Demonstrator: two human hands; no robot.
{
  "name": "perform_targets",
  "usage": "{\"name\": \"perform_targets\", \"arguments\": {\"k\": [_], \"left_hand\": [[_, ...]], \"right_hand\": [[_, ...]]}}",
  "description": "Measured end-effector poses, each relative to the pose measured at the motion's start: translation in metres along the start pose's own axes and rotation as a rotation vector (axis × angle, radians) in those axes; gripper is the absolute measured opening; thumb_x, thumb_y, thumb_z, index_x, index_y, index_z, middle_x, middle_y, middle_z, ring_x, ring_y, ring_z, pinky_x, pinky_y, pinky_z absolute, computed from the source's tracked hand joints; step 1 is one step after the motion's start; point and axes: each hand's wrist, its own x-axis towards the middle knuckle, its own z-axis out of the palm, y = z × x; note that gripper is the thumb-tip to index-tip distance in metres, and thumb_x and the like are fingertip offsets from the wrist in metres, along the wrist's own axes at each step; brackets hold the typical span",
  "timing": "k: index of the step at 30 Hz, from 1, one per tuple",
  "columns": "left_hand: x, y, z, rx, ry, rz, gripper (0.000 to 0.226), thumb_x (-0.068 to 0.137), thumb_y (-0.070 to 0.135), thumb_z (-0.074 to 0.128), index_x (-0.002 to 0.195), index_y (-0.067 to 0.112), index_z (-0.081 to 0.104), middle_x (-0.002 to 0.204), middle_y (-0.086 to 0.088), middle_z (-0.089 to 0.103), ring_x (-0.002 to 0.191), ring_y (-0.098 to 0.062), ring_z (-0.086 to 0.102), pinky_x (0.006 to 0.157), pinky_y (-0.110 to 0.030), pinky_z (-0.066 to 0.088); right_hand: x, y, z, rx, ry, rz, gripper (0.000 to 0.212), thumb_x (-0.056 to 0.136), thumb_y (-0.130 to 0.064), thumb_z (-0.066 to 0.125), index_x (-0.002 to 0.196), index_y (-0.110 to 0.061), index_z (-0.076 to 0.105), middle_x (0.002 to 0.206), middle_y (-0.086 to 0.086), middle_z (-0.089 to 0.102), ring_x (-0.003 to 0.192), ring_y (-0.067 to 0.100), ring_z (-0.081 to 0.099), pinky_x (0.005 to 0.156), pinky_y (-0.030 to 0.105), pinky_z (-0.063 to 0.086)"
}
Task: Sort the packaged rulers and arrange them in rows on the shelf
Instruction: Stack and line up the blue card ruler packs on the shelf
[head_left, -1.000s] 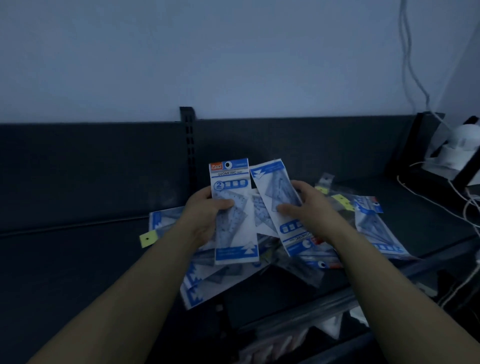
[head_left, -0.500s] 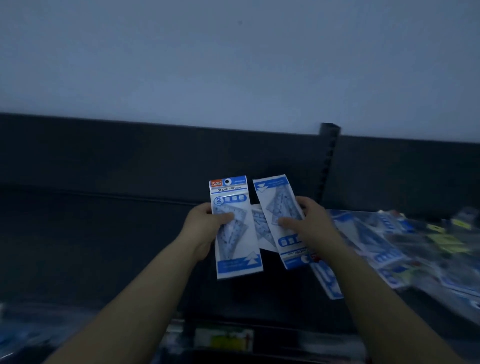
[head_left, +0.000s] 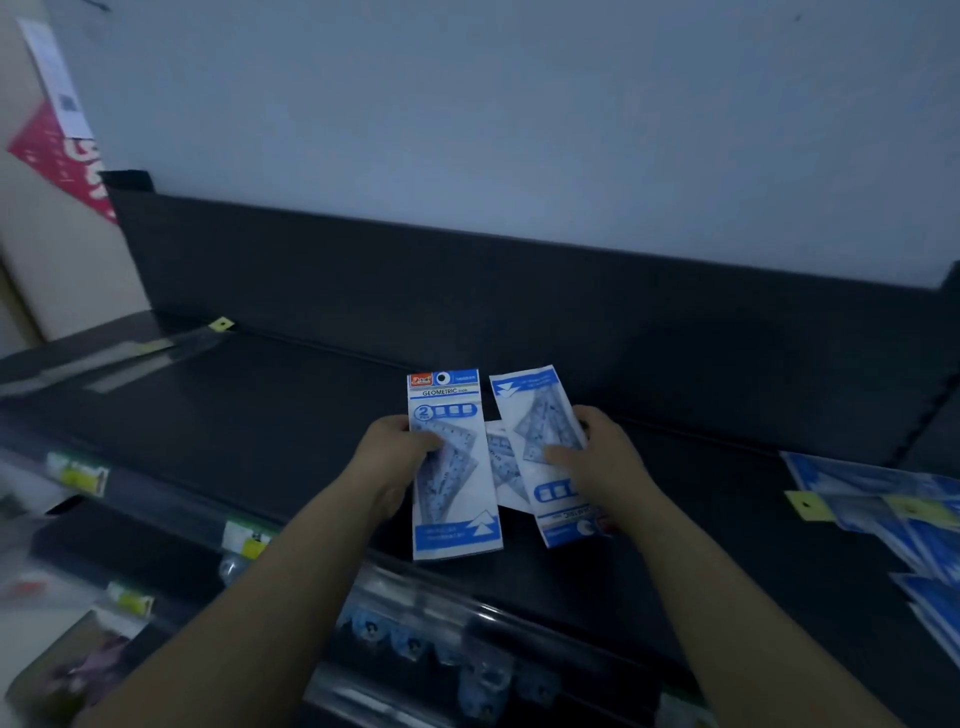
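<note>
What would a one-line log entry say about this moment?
left hand: holds upright ruler pack | right hand: holds upside-down ruler pack | shelf: dark, bare below the packs | unsorted pile: far right

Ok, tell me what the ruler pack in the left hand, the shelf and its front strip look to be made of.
Ruler pack in the left hand: apparently a glossy clear plastic sleeve over a printed paper card; translucent plastic set squares show through.
Shelf: probably painted metal, matt dark and flat, though laminate can't be excluded.
Front strip: clear glossy plastic, judging by its bright highlights.
</note>
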Motion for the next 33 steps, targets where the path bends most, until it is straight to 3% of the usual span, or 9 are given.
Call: {"name": "perform_targets", "arguments": {"k": [5, 9, 15, 21, 26, 29, 33], "left_hand": [[0.031, 0.001, -0.022, 0.056, 0.056, 0.009, 0.016, 0.088, -0.001, 0.057, 0.101, 0.002, 0.066, 0.1, -0.014, 0.072, 0.089, -0.028, 0.069, 0.076, -0.038, 0.056], [0.054, 0.003, -0.022, 0.127, 0.069, 0.033, 0.016, 0.088, 0.0, 0.058, 0.098, 0.008, 0.066, 0.1, -0.01, 0.071, 0.089, -0.024, 0.068, 0.068, -0.032, 0.054], [0.08, 0.005, -0.03, 0.255, 0.13, 0.095, 0.022, 0.086, 0.005, 0.062, 0.107, 0.01, 0.065, 0.102, -0.005, 0.07, 0.083, -0.015, 0.066, 0.059, -0.024, 0.049], [0.098, 0.002, -0.035, 0.464, 0.046, 0.236, 0.023, 0.087, 0.009, 0.063, 0.11, 0.011, 0.063, 0.099, 0.002, 0.067, 0.078, -0.008, 0.061, 0.056, -0.015, 0.042], [0.109, -0.003, -0.041, 0.716, -0.009, 0.392, 0.02, 0.089, 0.013, 0.057, 0.107, 0.01, 0.062, 0.1, -0.002, 0.066, 0.08, -0.008, 0.059, 0.052, -0.007, 0.037], [0.103, -0.003, -0.04, 0.916, -0.009, 0.519, 0.023, 0.089, 0.021, 0.056, 0.11, 0.012, 0.062, 0.108, -0.007, 0.06, 0.098, -0.023, 0.058, 0.07, -0.024, 0.043], [0.081, 0.007, -0.028, 1.032, -0.065, 0.68, 0.038, 0.095, 0.03, 0.052, 0.131, 0.018, 0.055, 0.132, -0.002, 0.056, 0.118, -0.023, 0.05, 0.097, -0.033, 0.042]], "right_hand": [[0.035, -0.006, 0.028, -0.074, -0.046, -0.024, 0.025, 0.086, -0.015, 0.063, 0.105, -0.024, 0.049, 0.098, -0.006, 0.057, 0.084, 0.006, 0.057, 0.062, 0.022, 0.047], [0.06, -0.007, 0.039, -0.148, -0.045, -0.015, 0.024, 0.088, -0.016, 0.061, 0.107, -0.022, 0.049, 0.101, -0.003, 0.057, 0.083, 0.009, 0.056, 0.058, 0.022, 0.043], [0.081, -0.011, 0.062, -0.274, -0.031, -0.003, 0.031, 0.089, -0.02, 0.06, 0.118, -0.015, 0.049, 0.112, 0.002, 0.058, 0.096, 0.018, 0.058, 0.075, 0.032, 0.048], [0.088, -0.011, 0.073, -0.482, 0.037, 0.069, 0.037, 0.088, -0.029, 0.057, 0.121, -0.014, 0.047, 0.119, 0.007, 0.057, 0.104, 0.025, 0.057, 0.088, 0.041, 0.05], [0.078, -0.009, 0.076, -0.699, 0.066, 0.146, 0.047, 0.089, -0.041, 0.054, 0.128, -0.015, 0.045, 0.131, 0.013, 0.047, 0.118, 0.03, 0.045, 0.098, 0.038, 0.04], [0.068, -0.012, 0.072, -0.738, 0.117, 0.093, 0.053, 0.093, -0.043, 0.051, 0.138, -0.018, 0.039, 0.14, 0.01, 0.04, 0.125, 0.028, 0.039, 0.103, 0.038, 0.033], [0.048, -0.014, 0.059, -0.734, 0.192, 0.032, 0.055, 0.094, -0.039, 0.052, 0.14, -0.012, 0.04, 0.142, 0.007, 0.043, 0.129, 0.023, 0.039, 0.107, 0.033, 0.031]]}}
